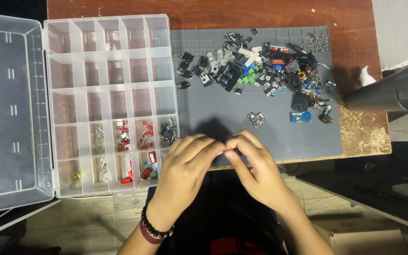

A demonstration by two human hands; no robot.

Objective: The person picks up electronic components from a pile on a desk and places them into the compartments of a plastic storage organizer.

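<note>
Showing a reddish-brown wooden worktop (350, 28), scratched and worn pale along its near right edge. Standing against a white wall (402, 28) at the upper right. Giving way below to a floor of pale tiles (81, 222) with dark joints. Lying in dim, even light, with deep shadow (393, 170) gathering under the worktop's right side.

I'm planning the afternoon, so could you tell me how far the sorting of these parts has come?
Done: several lower compartments of the clear organizer box hold LEDs and small parts. In hand: left hand and right hand meet fingertip to fingertip; anything pinched is hidden. Left: the mixed component pile on the grey mat.
</note>
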